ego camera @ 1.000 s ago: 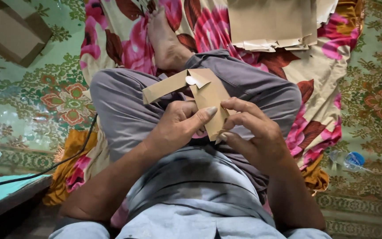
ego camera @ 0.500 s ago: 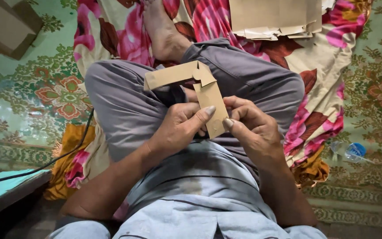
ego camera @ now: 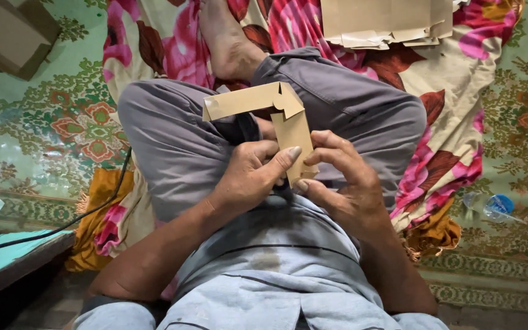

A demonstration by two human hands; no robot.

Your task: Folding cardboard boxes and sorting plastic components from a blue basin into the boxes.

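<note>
**Head view: brown paper strip pinched between both hands over the lap**

Head camera looks down at our crossed legs, and we hold a folded brown paper piece (ego camera: 288, 125) above the lap, in front of the grey trousers (ego camera: 172, 146). Our left hand (ego camera: 249, 174) closes on its lower end, thumb pressed flat on the front face, and our right hand (ego camera: 343, 177) pinches the same lower end from the other side, thumb and forefinger shut on the paper's edge. The piece rises from our fingers as a narrow upright strip, then turns at a creased corner into an arm that runs off to the left.

We judge it very light and thin, stiff enough to hold its bent shape but quick to crease or tear. It looks dry and matte, not slippery. The best hold seems to be where we have it: low on the upright strip, flat between thumb and finger, away from the folded corner, which would crush easily.

At the top edge, on the flowered pink and cream cloth (ego camera: 447, 116), lies a stack of flat brown paper sheets (ego camera: 386, 21), edges ragged and uneven. A brown cardboard box (ego camera: 10, 30) sits at the upper left on the green patterned floor covering (ego camera: 50, 122). At the right a clear plastic bottle (ego camera: 493, 208) with a blue label lies on its side.
</note>
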